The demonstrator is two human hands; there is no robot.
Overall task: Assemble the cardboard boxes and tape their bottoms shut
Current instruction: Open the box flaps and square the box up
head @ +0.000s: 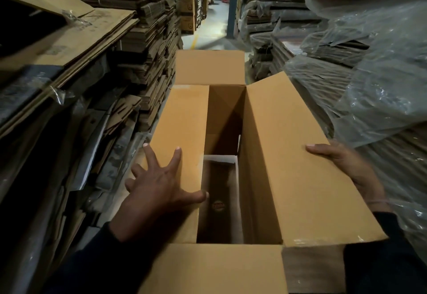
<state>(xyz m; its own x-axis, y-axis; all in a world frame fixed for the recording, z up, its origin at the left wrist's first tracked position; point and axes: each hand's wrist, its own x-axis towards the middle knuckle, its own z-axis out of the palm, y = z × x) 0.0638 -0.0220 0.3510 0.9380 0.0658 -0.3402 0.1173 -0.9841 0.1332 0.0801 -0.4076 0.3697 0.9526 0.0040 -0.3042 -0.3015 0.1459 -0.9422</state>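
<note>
A tall brown cardboard box (286, 166) stands upright in front of me with its end open toward the camera. Its four flaps are spread. My left hand (159, 185) lies flat with spread fingers on the left long flap (184, 120), thumb at the flap's inner edge. My right hand (344, 162) rests on the outer edge of the right long flap, fingers straight. The far short flap (210, 67) stands up and the near short flap (217, 268) points toward me. Deep inside, the box is dark, with white edges and a round label.
Tall stacks of flattened cardboard (147, 46) wall the left side. Plastic-wrapped bundles of cardboard (374, 62) fill the right. A narrow aisle with a grey floor (208, 32) and a blue post (232, 2) runs ahead beyond the box.
</note>
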